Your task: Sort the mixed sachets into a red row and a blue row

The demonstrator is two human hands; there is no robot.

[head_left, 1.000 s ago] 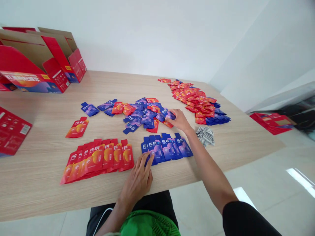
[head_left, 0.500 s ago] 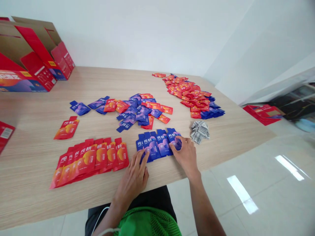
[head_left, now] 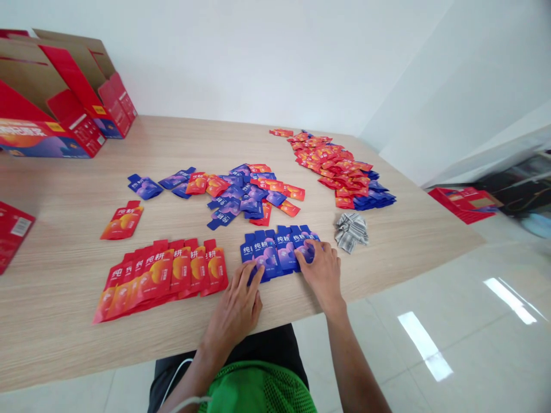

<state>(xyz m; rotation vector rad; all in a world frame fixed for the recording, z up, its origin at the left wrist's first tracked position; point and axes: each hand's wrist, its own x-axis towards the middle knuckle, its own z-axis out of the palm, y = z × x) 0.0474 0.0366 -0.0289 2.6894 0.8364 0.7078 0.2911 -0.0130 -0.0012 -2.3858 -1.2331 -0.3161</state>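
A row of overlapping blue pouches lies flat on the table before me, spouts pointing away. My left hand rests on the near left corner of this row, its fingers extended and apart. At the right end, my right hand grips a blue pouch between thumb and fingers; its lower part is hidden behind them. To the left is a fanned row of overlapping red pouches. Beyond that row lies a single red pouch.
Mixed red and blue pouches lie scattered mid-table. A large pile of pouches sits at the back right, near a crumpled striped cloth. Open red cartons stand back left; another red box is beyond the right edge.
The right hand has moved slightly left with its blue pouch, now closer against the row and overlapping it. The left hand stays in place on the row. The view has shifted slightly.
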